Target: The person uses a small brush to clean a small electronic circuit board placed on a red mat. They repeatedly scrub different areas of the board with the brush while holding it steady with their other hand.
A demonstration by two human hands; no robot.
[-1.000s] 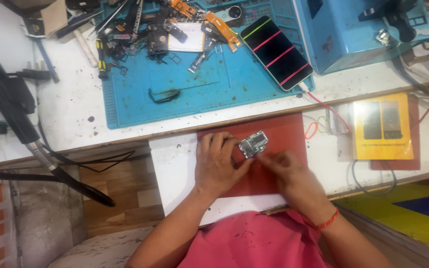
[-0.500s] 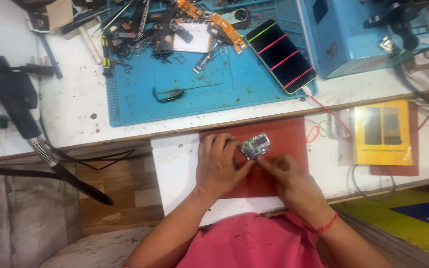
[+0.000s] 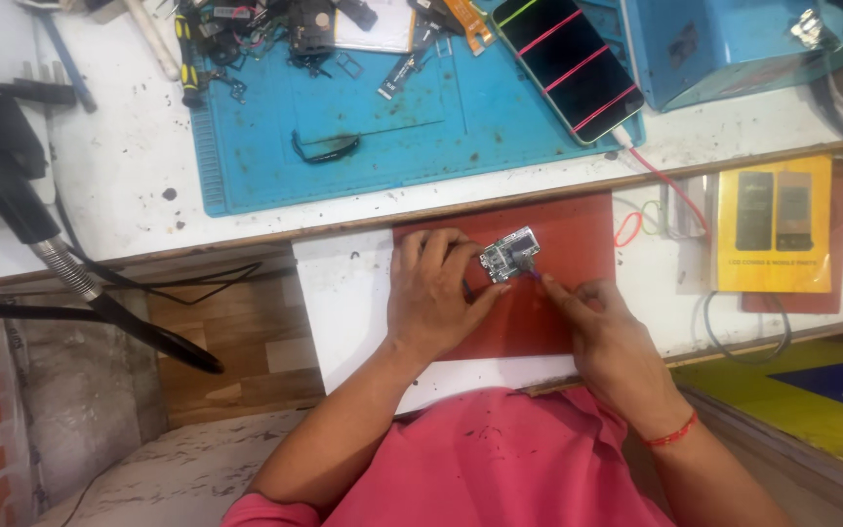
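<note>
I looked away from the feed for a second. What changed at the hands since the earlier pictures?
The right hand drew back slightly from the small circuit board and now touches its right edge with a thin tool tip. The camera view shifted, so the bench things sit higher in the picture. The left hand still holds the board on the red mat.

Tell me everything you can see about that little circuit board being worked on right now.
The circuit board is small, roughly rectangular, mostly silvery with metal shields and darker patches; finer parts are too small to tell. It sits tilted, over the red mat on the pull-out white shelf. The left hand steadies its left edge with the fingertips. The right hand points a thin tool at its right end; the tip seems to touch it.
</note>
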